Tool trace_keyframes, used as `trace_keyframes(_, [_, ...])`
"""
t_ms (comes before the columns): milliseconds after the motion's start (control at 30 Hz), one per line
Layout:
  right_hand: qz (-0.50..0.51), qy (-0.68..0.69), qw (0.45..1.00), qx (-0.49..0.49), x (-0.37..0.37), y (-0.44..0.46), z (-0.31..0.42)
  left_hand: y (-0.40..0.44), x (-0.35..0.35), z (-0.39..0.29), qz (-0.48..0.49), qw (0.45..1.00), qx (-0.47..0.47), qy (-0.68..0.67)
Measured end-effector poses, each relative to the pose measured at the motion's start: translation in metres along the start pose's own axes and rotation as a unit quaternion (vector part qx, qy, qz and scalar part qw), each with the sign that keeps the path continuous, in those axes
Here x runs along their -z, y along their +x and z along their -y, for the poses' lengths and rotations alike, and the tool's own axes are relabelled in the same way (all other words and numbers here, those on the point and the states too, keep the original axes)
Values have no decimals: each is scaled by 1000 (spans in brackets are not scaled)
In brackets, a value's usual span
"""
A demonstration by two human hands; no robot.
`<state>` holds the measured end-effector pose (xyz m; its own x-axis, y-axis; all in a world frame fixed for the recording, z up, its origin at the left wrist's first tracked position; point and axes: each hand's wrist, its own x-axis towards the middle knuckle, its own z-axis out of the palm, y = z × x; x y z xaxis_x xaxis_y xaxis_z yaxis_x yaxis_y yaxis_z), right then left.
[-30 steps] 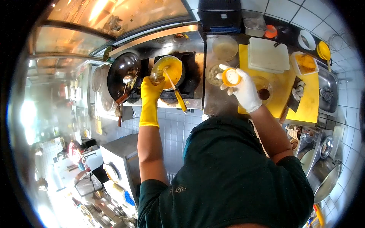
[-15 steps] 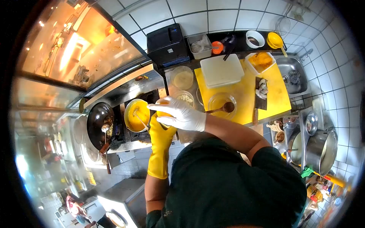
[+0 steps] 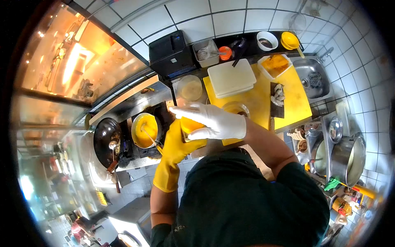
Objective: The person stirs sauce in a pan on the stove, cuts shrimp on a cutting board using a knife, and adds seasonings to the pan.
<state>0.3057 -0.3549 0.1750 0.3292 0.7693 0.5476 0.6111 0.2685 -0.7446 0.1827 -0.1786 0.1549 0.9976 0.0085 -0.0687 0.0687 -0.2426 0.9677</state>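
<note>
My left hand (image 3: pixel 175 146), in a yellow rubber glove, is closed around the lower side of a round yellow thing (image 3: pixel 190 124). My right hand (image 3: pixel 220 121), in a white glove, lies over its top and right side, fingers bent around it. Most of this thing is covered, so I cannot tell its kind. Just left of my hands, a pot (image 3: pixel 138 140) on the stove holds a thick yellow mixture (image 3: pixel 146 126). A pale-handled spoon (image 3: pixel 151 139) leans in it, its handle end close to my left glove.
Left of the pot sits a black wok (image 3: pixel 103 138) with a ladle. A yellow cutting board (image 3: pixel 296 99) bears a lidded white box (image 3: pixel 231 77), a knife with grey pieces (image 3: pixel 278 95) and a tray of orange food (image 3: pixel 275 66). The sink (image 3: pixel 314 84) is at right.
Both hands and the yellow thing have shifted right, away from the pot. My right hand now covers the tub of white pieces and the wooden ladle. The view has turned slightly.
</note>
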Motion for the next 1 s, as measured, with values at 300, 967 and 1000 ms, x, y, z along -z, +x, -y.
trace_keyframes(300, [13,-143,980,-141,56,-31,14,36,-58,-24,-51,991,-105,71])
trace_keyframes(967, [3,-465,875,-133,244,39,-213,-176,-31,126,-478,867,137,-37])
trace_keyframes(1000, [30,-436,887,-151,244,44,-218,-186,-36,131,-485,861,144,-42])
